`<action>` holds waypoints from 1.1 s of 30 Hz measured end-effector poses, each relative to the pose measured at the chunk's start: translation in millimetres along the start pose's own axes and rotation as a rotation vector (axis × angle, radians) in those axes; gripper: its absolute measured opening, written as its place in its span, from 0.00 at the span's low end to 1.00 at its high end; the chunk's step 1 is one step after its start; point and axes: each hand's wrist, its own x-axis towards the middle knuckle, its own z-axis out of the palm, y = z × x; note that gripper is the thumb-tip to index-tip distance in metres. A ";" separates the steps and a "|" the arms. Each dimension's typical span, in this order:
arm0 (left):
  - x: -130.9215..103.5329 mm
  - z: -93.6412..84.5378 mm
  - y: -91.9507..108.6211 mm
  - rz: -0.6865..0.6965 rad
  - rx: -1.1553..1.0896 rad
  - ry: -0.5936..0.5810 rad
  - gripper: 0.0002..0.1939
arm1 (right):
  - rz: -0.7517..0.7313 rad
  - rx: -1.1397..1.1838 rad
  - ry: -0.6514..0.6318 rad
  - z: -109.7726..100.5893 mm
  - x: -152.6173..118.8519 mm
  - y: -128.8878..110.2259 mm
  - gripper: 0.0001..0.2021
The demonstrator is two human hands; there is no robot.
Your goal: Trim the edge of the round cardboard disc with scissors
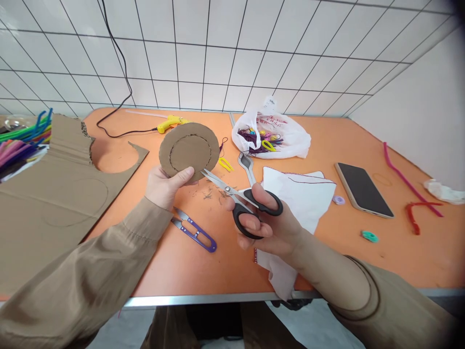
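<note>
My left hand [165,186] grips a round cardboard disc [191,150] by its lower edge, thumb on the front face. A smaller circle is marked or cut within the disc. Black-handled scissors [227,190] are in my right hand [272,223], fingers through the loops. Their blades are slightly apart, and the tips meet or nearly meet the disc's lower right edge. Below the disc, purple thread snips [196,235] lie on the orange table [225,271], near small dark scraps.
A large cardboard sheet [43,208] with pipe cleaners [25,145] covers the left side. A yellow glue gun [170,123], plastic bag [290,138] and another metal tool [247,167] lie behind. White cloth [298,198] and a phone [363,189] are at right.
</note>
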 end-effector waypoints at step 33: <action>-12.7 9.4 6.8 0.108 0.235 0.092 0.08 | -0.056 -0.091 -0.040 -5.7 9.5 3.7 0.23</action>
